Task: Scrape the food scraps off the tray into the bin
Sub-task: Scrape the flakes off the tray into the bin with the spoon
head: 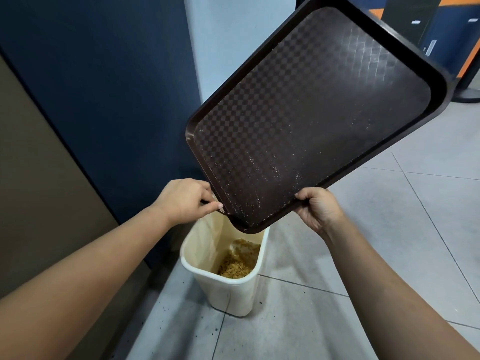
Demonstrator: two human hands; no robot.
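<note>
Fingers (302, 195) curled on tilted tray (311, 100), seemingly

The tray (311, 113) tilts above the bin (228, 289), its low corner over the bin's far end; scraps (239, 263) lie in the bin, which stands on the floor (363, 255)
</note>
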